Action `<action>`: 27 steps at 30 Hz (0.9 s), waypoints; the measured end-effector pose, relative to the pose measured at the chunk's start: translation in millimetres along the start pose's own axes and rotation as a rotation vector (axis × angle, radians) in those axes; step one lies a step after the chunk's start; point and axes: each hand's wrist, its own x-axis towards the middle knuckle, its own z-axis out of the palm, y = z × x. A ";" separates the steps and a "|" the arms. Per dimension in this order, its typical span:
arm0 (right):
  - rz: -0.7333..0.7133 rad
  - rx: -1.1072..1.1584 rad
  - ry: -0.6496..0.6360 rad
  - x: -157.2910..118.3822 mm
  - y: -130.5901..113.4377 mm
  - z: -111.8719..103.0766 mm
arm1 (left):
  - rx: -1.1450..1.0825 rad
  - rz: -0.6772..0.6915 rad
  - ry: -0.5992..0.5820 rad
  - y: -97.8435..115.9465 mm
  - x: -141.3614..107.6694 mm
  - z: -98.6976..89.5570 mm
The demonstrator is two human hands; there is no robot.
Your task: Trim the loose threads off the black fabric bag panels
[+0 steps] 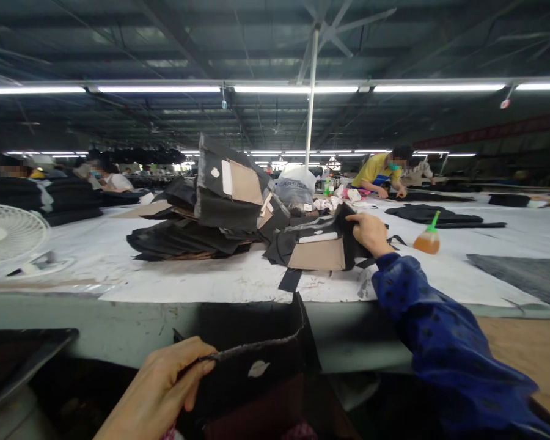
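My left hand (167, 382) is closed in a pinch on the raw top edge of a black fabric piece (247, 385). That piece hangs below the table's front edge, with a pale leaf-shaped patch on its face. On the table, my right hand (370, 233) has its fingers closed at the upper right corner of another black fabric piece (348, 241). This one carries a tan panel (318, 253) and a white strip. To its left rises a pile of similar black pieces (187, 238), with one large piece (229, 183) tilted up on top.
A white fan (11, 235) stands at the left. Right of my right hand sits a small bottle of amber liquid (427, 241) with a green spout. Grey fabric (527, 275) lies at the right edge. A co-worker in yellow (373, 171) bends over the table's far side.
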 end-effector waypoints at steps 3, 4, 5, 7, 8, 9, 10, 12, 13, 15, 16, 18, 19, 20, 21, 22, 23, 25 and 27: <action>0.169 0.110 0.138 11.7 8.1 4.4 | 0.011 -0.003 0.084 2.8 -2.2 2.1; 0.216 0.132 0.135 13.7 12.0 6.1 | 0.004 -0.008 0.102 3.1 -2.7 2.4; 0.252 0.138 0.114 14.0 15.2 7.5 | -0.004 -0.018 0.114 2.9 -3.0 2.3; 0.262 0.097 0.125 8.5 15.7 7.9 | 0.001 -0.035 0.135 1.1 -2.2 1.2; 0.218 0.060 0.161 2.4 11.8 6.7 | 0.017 -0.027 0.145 -0.2 -1.1 0.4; 0.133 0.025 0.191 -5.8 4.7 5.0 | 0.042 -0.005 0.150 -1.7 0.4 -0.4; -0.002 0.006 0.191 -15.8 -5.3 3.2 | 0.074 0.025 0.152 -3.0 2.3 -1.0; -0.396 0.056 0.034 -39.4 -31.1 1.7 | 0.143 0.091 0.148 -4.9 6.0 -1.4; -0.607 0.131 -0.124 -51.5 -44.7 3.0 | 0.176 0.109 0.149 -5.5 7.3 -1.1; -0.900 0.293 -0.386 -73.3 -68.0 10.1 | 0.232 0.109 0.171 -7.1 8.1 0.1; -0.957 0.358 -0.450 -81.8 -76.2 15.3 | 0.249 0.101 0.190 -8.4 7.3 0.9; -0.962 0.431 -0.484 -93.0 -85.1 26.6 | 0.260 0.083 0.220 -12.2 3.7 2.6; -0.946 0.441 -0.477 -96.1 -86.3 31.6 | 0.252 0.072 0.234 -14.6 1.3 3.6; -0.937 0.439 -0.469 -98.0 -86.3 35.8 | 0.239 0.056 0.250 -17.2 -1.1 4.7; -0.934 0.430 -0.454 -99.1 -85.4 39.0 | 0.225 0.040 0.265 -19.8 -3.4 6.0; -0.931 0.417 -0.431 -99.9 -84.4 41.4 | 0.215 0.030 0.280 -22.3 -5.5 7.2; -0.926 0.406 -0.405 -100.6 -83.5 43.3 | 0.213 0.030 0.297 -24.7 -7.1 8.4; -0.898 0.425 -0.359 -101.5 -82.6 45.8 | 0.237 0.054 0.326 -29.3 -9.4 10.2; -0.796 0.553 -0.334 -101.3 -82.7 47.6 | 0.300 0.058 0.347 -34.0 -10.5 10.5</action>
